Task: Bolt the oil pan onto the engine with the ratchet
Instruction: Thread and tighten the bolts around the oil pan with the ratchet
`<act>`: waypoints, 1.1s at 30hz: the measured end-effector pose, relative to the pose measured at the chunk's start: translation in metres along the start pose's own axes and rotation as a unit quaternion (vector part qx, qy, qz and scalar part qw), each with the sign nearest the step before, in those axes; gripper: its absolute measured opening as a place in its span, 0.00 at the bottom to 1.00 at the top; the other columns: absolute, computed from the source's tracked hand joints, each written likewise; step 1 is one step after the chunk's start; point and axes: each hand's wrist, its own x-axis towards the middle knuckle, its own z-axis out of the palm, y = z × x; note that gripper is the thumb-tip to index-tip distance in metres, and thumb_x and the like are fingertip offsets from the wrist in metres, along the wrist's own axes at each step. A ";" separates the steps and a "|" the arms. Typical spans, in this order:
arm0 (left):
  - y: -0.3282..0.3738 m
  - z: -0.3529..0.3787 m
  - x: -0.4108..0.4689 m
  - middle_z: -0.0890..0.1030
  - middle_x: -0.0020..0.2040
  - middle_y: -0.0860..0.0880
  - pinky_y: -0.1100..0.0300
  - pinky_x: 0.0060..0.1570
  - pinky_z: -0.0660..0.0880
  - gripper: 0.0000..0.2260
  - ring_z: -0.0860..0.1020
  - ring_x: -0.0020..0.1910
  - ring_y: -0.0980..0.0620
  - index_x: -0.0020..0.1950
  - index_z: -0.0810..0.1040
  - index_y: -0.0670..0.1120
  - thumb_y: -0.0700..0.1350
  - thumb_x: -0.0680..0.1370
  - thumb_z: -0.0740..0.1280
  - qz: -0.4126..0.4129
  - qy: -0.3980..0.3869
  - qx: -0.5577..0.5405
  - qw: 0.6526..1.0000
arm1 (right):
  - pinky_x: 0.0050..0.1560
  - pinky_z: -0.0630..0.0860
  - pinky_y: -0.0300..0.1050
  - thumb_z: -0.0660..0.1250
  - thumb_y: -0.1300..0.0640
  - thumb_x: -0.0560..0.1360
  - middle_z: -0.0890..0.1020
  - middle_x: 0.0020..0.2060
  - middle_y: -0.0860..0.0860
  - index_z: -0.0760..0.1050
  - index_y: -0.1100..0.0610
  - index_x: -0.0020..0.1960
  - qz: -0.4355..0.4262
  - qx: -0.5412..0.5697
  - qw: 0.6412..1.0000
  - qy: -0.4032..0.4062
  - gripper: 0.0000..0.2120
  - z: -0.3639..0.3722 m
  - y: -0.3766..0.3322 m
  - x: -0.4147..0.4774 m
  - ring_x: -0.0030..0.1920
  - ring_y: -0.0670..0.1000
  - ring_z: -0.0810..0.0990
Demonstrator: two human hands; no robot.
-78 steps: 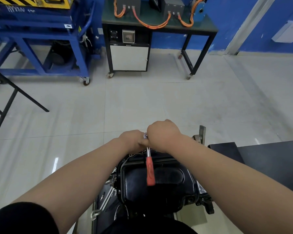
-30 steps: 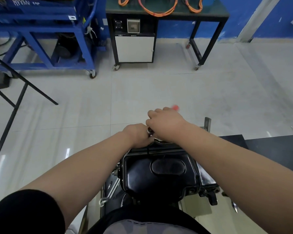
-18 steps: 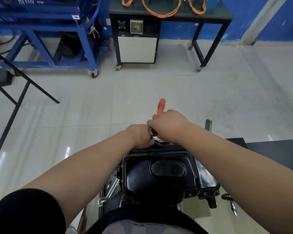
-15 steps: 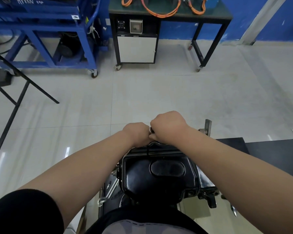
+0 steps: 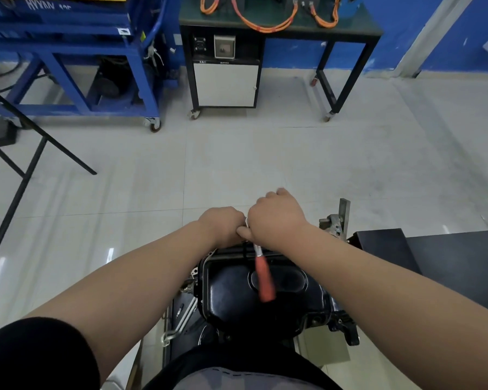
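At oil pan [image 5: 231, 302] far edge, right hand [image 5: 276, 218] fingers grip ratchet [image 5: 263, 277]; left hand [image 5: 223, 229] curled, hold hidden

Ratchet [image 5: 264, 280]: red handle, silver shank, below right hand [image 5: 276, 218]. Oil pan [image 5: 231, 299]: black, under both. Cart [image 5: 68, 26]: blue, beyond left hand [image 5: 223, 226]. Cables [image 5: 261, 29]: orange. Floor [image 5: 237, 164]: pale grey tiles.

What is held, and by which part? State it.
The ratchet, by its metal head end, in the right hand; the red handle hangs free over the oil pan. What the left hand holds beside it is hidden.
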 end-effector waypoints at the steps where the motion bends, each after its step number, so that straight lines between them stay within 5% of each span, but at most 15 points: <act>1: 0.000 0.001 -0.001 0.80 0.45 0.46 0.59 0.37 0.69 0.07 0.75 0.42 0.46 0.39 0.71 0.49 0.47 0.74 0.57 0.000 -0.014 -0.008 1.000 | 0.48 0.62 0.48 0.56 0.41 0.76 0.79 0.49 0.53 0.78 0.52 0.49 0.017 0.019 1.000 -0.012 0.19 0.001 -0.002 -0.001 0.48 0.54 0.73; 8: 0.007 0.007 0.002 0.80 0.46 0.43 0.56 0.41 0.70 0.13 0.76 0.44 0.44 0.44 0.73 0.45 0.50 0.78 0.53 0.042 0.007 0.002 0.999 | 0.55 0.64 0.48 0.57 0.54 0.77 0.73 0.54 0.52 0.73 0.54 0.57 -0.158 -0.044 0.982 0.088 0.12 0.001 0.020 -0.002 0.57 0.55 0.70; 14: 0.006 0.004 -0.001 0.73 0.38 0.50 0.60 0.37 0.68 0.08 0.72 0.39 0.47 0.39 0.69 0.48 0.48 0.75 0.56 -0.007 -0.041 -0.006 0.999 | 0.44 0.61 0.47 0.56 0.38 0.75 0.76 0.36 0.51 0.77 0.49 0.41 -0.012 0.000 1.000 -0.011 0.19 0.001 0.004 -0.005 0.40 0.53 0.73; 20: 0.017 0.003 0.000 0.79 0.44 0.45 0.55 0.44 0.73 0.08 0.77 0.46 0.45 0.41 0.72 0.49 0.48 0.75 0.55 0.030 -0.021 -0.023 0.999 | 0.54 0.65 0.49 0.59 0.54 0.76 0.74 0.54 0.51 0.74 0.53 0.57 -0.120 -0.058 0.989 0.063 0.11 -0.002 0.014 -0.010 0.57 0.55 0.70; 26: 0.015 0.002 -0.002 0.80 0.49 0.48 0.59 0.40 0.69 0.09 0.74 0.44 0.48 0.48 0.75 0.47 0.49 0.75 0.58 -0.032 -0.030 -0.002 0.999 | 0.46 0.59 0.48 0.58 0.41 0.74 0.79 0.44 0.52 0.73 0.51 0.39 0.004 0.007 1.000 0.002 0.15 0.003 0.003 -0.014 0.43 0.54 0.70; 30: 0.019 0.001 -0.002 0.80 0.50 0.46 0.58 0.41 0.67 0.09 0.73 0.43 0.47 0.45 0.73 0.48 0.48 0.77 0.54 -0.014 -0.012 -0.020 1.000 | 0.52 0.63 0.47 0.58 0.51 0.77 0.75 0.53 0.51 0.75 0.53 0.54 -0.035 0.009 0.999 0.039 0.11 0.006 0.006 -0.016 0.54 0.54 0.70; 33: 0.021 0.001 -0.001 0.80 0.52 0.43 0.57 0.41 0.67 0.13 0.76 0.47 0.44 0.51 0.75 0.46 0.48 0.77 0.53 -0.007 -0.001 0.001 1.000 | 0.57 0.63 0.48 0.59 0.55 0.76 0.75 0.53 0.49 0.76 0.50 0.56 -0.091 -0.025 0.992 0.085 0.11 0.003 0.013 -0.013 0.58 0.55 0.68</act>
